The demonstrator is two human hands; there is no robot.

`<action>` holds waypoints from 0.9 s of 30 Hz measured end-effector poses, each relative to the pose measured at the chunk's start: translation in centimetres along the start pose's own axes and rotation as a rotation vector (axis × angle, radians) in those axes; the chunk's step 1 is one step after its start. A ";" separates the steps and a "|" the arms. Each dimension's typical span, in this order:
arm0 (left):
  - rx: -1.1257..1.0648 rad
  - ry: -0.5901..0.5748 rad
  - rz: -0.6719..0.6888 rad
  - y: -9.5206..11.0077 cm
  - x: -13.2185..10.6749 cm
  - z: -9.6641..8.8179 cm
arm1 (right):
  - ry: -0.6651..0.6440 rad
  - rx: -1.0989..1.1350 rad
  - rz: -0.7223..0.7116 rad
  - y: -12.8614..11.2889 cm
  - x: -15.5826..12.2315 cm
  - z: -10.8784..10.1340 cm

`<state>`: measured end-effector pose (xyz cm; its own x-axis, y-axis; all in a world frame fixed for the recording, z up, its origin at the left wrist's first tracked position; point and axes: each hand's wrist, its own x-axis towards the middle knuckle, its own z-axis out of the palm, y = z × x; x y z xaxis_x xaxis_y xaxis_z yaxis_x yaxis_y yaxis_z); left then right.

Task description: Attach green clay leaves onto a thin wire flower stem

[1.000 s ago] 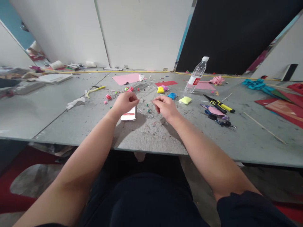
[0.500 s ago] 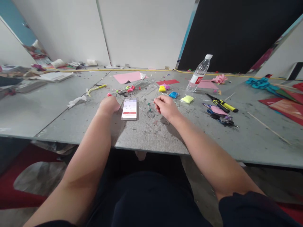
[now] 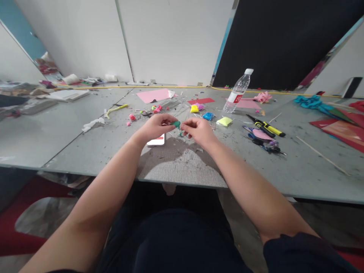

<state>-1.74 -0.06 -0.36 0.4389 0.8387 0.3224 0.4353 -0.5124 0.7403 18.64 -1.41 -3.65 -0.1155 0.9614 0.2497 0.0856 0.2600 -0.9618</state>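
Between the thumb and fingers of my left hand (image 3: 153,129) is a lump of green modelling clay (image 3: 176,124). My right hand (image 3: 199,131) is close beside it, thumb and index finger pinched together near the clay's right edge. Whatever that pinch holds is too small to make out. Just below the fingertips, small green bits (image 3: 180,134) show over the table, among thin wire-like strands. A phone (image 3: 156,141) lies under my left hand, which covers its upper part.
Small packets in yellow (image 3: 194,109), blue (image 3: 208,116) and pale yellow (image 3: 224,121) lie beyond my right hand. Behind them stands a water bottle (image 3: 237,93). To the right are yellow-black pliers (image 3: 264,126) and a thin stick (image 3: 322,155). Pink paper (image 3: 153,95) lies at the back.
My left hand has come in from left of the phone to the middle, now with green clay in its fingers, and covers part of the phone. My right hand has barely moved.
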 end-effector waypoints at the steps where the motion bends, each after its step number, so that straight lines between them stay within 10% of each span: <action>1: -0.019 -0.016 0.028 -0.1 0.0 0.2 | 0.003 0.005 -0.002 -0.1 0.0 0.0; 22: 0.217 -0.035 0.226 -0.5 0.2 1.0 | -0.019 -0.196 0.020 -1.2 -0.6 0.0; 27: 0.250 0.126 0.113 -0.3 0.2 0.5 | 0.161 -0.263 0.035 -1.7 -0.3 -0.9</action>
<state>-1.38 0.15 -0.77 0.4019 0.7817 0.4768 0.5761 -0.6206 0.5319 19.37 -2.10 -2.00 0.0482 0.9666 0.2519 0.3427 0.2209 -0.9131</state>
